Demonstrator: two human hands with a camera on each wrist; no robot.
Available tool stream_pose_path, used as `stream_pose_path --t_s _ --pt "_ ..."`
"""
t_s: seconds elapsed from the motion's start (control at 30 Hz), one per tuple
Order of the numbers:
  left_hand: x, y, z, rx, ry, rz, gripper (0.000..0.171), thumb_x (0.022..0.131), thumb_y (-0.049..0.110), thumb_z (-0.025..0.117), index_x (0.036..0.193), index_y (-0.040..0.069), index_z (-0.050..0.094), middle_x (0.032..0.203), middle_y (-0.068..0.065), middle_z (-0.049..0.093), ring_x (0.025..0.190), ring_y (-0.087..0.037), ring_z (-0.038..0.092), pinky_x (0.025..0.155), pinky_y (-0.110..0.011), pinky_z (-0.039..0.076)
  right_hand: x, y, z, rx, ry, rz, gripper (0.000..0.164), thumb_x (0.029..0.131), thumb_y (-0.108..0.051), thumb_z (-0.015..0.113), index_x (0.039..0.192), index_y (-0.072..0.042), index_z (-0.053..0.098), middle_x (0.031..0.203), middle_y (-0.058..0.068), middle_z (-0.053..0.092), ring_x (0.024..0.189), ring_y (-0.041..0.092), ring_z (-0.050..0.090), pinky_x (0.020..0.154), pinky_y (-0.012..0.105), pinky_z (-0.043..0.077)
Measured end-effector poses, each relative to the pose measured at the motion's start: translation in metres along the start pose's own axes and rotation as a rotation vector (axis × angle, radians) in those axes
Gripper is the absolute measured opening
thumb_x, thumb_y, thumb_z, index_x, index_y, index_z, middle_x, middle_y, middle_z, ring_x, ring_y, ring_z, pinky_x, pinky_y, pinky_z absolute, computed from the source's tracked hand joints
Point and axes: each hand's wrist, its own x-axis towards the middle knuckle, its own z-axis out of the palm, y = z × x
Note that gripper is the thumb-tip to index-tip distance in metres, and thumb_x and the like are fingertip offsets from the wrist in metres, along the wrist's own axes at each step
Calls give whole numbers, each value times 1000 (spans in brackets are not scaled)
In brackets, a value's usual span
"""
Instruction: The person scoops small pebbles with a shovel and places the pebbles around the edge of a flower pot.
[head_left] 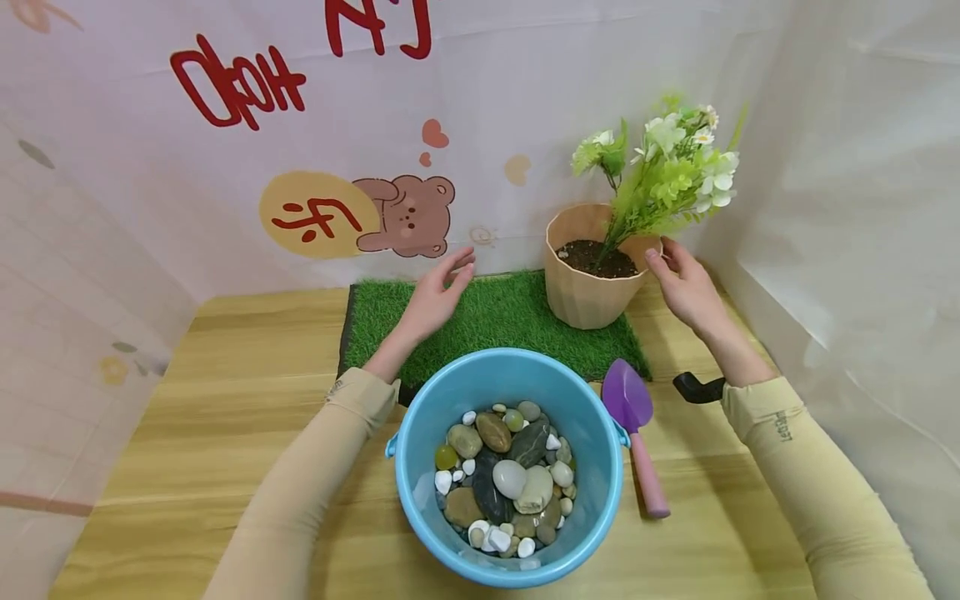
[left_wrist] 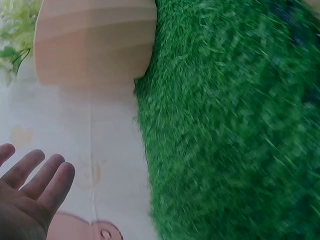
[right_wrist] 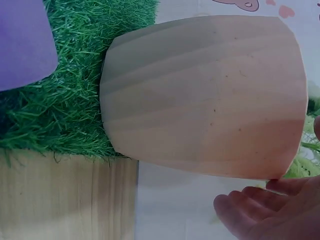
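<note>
In the head view, a peach flowerpot (head_left: 583, 300) is stood upright on the right end of an artificial-turf mat (head_left: 487, 321). Its planting is judged done, since white flowers (head_left: 667, 171) are set in dark soil (head_left: 581, 252). The soil is left largely bare; the pebbles (head_left: 510, 479) are contained in a blue bucket (head_left: 510, 375), and none are seen laid on the mat. A purple trowel (head_left: 630, 404) is left lying beside the bucket. The left hand (head_left: 437, 296) is held above the mat, apart from the pot; the right hand (head_left: 686, 287) is placed at the pot's right rim.

In the left wrist view, the left fingers are seen loosely spread, with nothing held.

In the right wrist view, the rim is touched by slightly bent fingers; whether it is pinched cannot be told. The pot's placing is judged nearly complete, the right hand not yet being clear.
</note>
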Motion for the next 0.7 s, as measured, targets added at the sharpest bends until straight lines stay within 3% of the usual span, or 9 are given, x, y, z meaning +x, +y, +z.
stream_pose_path --t_s 0.23,0.4,0.53,0.63,0.7 --pt "24 13 21 76 -152 -24 61 112 46 43 167 24 30 169 -10 43 149 -33 52 121 -53 47 11 0 4 198 15 53 77 112 -50 32 168 -1 16 173 25 25 158 43 30 125 61 39" --pt "46 23 35 75 -230 -19 64 111 50 43 168 25 28 170 -11 41 150 -33 51 123 -52 46 12 0 2 168 76 72 74 112 -47 33 167 1 20 170 27 31 153 44 39 121 54 46" --pt "56 32 41 48 -287 -21 67 111 48 44 169 21 24 171 -14 38 152 -36 48 125 -51 44 8 -2 6 138 114 63 72 112 -46 36 165 1 25 167 25 37 148 42 47 108 30 56" --pt "58 34 42 19 -300 -34 68 112 44 45 169 17 22 172 -15 35 153 -38 46 125 -51 43 5 -5 13 117 131 33 70 111 -44 40 164 1 30 164 25 43 142 43 54 91 12 50" --pt "60 34 43 -4 -294 -36 69 112 42 46 169 14 21 172 -16 34 152 -39 47 124 -51 45 3 -7 17 106 139 15 68 111 -43 42 163 0 33 162 26 46 139 43 57 85 7 45"
